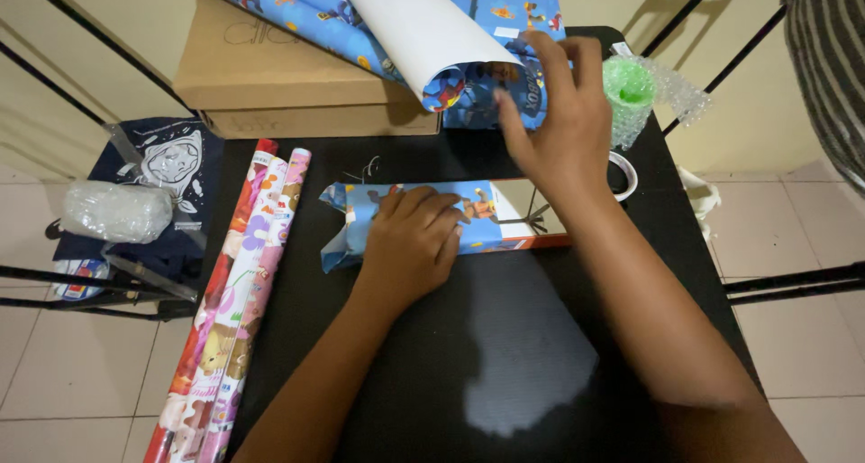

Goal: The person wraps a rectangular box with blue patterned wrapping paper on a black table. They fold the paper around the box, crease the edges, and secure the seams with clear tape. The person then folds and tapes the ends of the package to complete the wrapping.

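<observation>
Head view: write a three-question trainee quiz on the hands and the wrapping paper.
1. True or false: the left hand presses flat on the half-wrapped box.
2. What does the right hand touch? A) blue wrapping sheet B) tape roll C) cardboard box
3. On which side of the black table do the rolled papers lie?

Key: 1 true; 2 A; 3 the left.
</observation>
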